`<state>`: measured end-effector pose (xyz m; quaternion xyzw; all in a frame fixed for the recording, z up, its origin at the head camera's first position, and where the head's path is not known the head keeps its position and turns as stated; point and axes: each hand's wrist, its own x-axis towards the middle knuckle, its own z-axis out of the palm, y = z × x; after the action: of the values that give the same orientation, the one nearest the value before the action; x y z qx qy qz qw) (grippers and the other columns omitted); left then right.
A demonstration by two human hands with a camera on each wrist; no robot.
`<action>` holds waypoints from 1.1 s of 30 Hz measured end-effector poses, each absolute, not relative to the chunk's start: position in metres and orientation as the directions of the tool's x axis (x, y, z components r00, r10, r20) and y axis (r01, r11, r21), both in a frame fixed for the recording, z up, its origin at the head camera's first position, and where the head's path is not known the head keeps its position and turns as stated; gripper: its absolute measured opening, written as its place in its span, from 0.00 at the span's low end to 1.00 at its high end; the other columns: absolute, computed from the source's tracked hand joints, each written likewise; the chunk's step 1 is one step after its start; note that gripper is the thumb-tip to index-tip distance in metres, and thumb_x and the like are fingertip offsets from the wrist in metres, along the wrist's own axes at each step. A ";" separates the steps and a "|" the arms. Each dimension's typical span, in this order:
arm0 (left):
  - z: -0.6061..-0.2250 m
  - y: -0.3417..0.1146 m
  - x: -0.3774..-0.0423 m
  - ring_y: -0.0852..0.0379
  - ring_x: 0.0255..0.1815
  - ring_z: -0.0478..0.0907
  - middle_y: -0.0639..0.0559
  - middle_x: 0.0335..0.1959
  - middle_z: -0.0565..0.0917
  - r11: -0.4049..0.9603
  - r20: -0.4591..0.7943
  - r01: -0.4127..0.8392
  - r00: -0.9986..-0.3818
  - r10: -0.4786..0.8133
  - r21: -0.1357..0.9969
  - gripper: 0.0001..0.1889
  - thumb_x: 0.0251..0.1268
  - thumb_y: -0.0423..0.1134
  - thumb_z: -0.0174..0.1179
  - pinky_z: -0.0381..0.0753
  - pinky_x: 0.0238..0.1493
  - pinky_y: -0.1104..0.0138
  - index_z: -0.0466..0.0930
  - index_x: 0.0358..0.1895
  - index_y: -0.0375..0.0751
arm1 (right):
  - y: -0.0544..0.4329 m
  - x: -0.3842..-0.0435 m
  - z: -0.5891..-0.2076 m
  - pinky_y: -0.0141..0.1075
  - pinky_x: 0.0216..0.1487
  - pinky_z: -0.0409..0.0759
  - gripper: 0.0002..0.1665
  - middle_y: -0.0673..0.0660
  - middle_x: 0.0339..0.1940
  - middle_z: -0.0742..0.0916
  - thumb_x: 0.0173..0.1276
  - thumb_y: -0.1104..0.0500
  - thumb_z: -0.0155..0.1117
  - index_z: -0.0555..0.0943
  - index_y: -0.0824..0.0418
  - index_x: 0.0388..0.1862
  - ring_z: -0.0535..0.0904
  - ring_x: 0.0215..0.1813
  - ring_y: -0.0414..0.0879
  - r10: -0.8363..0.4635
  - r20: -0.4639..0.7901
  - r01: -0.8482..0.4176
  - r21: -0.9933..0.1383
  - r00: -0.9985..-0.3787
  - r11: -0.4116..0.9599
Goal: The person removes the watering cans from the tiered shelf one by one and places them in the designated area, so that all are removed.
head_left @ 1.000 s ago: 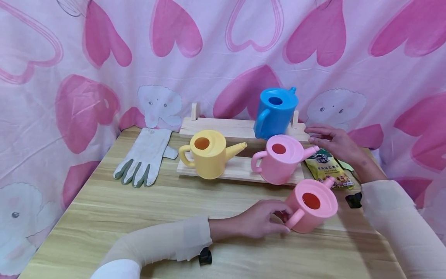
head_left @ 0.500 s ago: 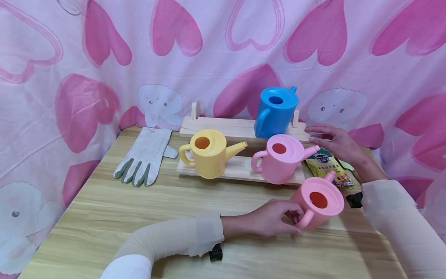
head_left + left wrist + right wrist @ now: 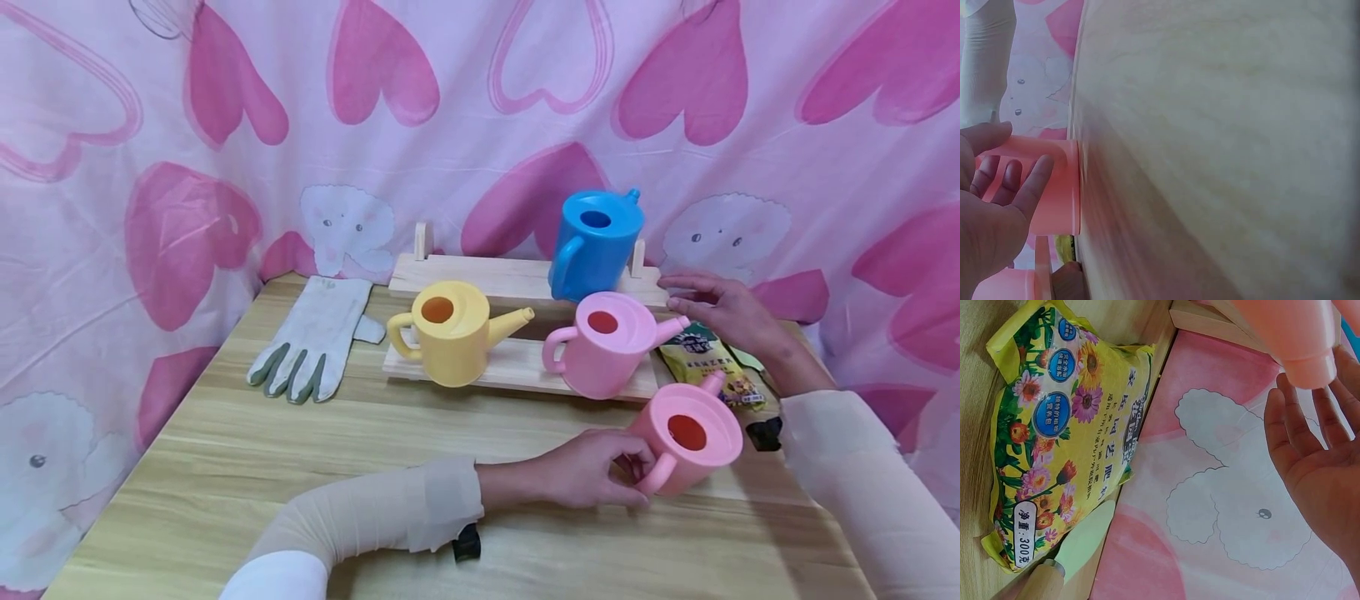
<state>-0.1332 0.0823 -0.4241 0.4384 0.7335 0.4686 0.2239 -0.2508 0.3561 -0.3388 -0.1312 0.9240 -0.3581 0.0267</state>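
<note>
My left hand (image 3: 596,468) pinches the handle of a coral-pink watering can (image 3: 701,429), which stands upright on the table in front of the shelf. In the left wrist view, the can's base (image 3: 1063,203) meets the tabletop. At the right end of the wooden shelf's upper board (image 3: 487,273), my right hand (image 3: 723,310) rests with its fingers extended. Another pink watering can (image 3: 607,354) and a yellow one (image 3: 453,342) sit on the lower board. On the upper board stands a blue watering can (image 3: 597,250). The right wrist view shows a pink spout (image 3: 1310,365) beside my right fingers.
A white and green glove (image 3: 311,337) lies left of the shelf. To its right lies a yellow fertiliser bag (image 3: 1072,437) beside a pale green trowel (image 3: 1088,540) with a wooden handle. A pink heart-patterned curtain (image 3: 465,67) hangs behind the table.
My left hand has shifted right with the coral-pink watering can, mostly in the earlier half second. My right hand has stayed by the shelf's end.
</note>
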 end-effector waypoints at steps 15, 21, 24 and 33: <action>-0.391 0.053 -0.140 0.68 0.48 0.78 0.62 0.45 0.80 0.129 0.115 0.388 -0.546 0.830 0.912 0.13 0.68 0.38 0.71 0.83 0.47 0.75 0.78 0.49 0.51 | 0.357 -0.252 -0.341 0.27 0.51 0.79 0.31 0.62 0.78 0.69 0.79 0.48 0.62 0.73 0.55 0.76 0.72 0.68 0.64 -0.255 0.039 -0.216 -0.660 -0.966 0.719; -0.361 0.036 -0.144 0.71 0.46 0.76 0.64 0.44 0.80 0.113 0.248 0.578 -0.508 0.825 0.808 0.09 0.72 0.36 0.66 0.82 0.47 0.77 0.79 0.50 0.47 | 0.359 -0.253 -0.343 0.22 0.48 0.76 0.30 0.63 0.79 0.68 0.79 0.51 0.61 0.72 0.57 0.77 0.71 0.69 0.66 -0.252 0.033 -0.210 -0.666 -0.967 0.716; -0.343 0.028 -0.149 0.69 0.47 0.76 0.59 0.46 0.80 0.081 0.353 0.655 -0.502 0.789 0.751 0.11 0.70 0.34 0.67 0.81 0.48 0.76 0.79 0.52 0.43 | 0.360 -0.252 -0.342 0.23 0.48 0.77 0.30 0.63 0.79 0.68 0.80 0.52 0.61 0.72 0.57 0.77 0.72 0.69 0.66 -0.248 0.034 -0.208 -0.662 -0.968 0.720; -0.302 0.002 -0.172 0.56 0.48 0.82 0.46 0.51 0.80 0.059 0.651 0.780 -0.559 0.514 0.624 0.15 0.69 0.30 0.67 0.85 0.46 0.70 0.78 0.56 0.35 | 0.356 -0.249 -0.340 0.37 0.55 0.82 0.33 0.61 0.78 0.69 0.78 0.46 0.63 0.72 0.55 0.76 0.73 0.66 0.61 -0.234 0.033 -0.195 -0.670 -0.972 0.717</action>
<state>-0.1722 0.0022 -0.3023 0.4514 0.7161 0.5165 -0.1287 -0.2489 0.3556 -0.3396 -0.1160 0.9261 -0.3581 0.0269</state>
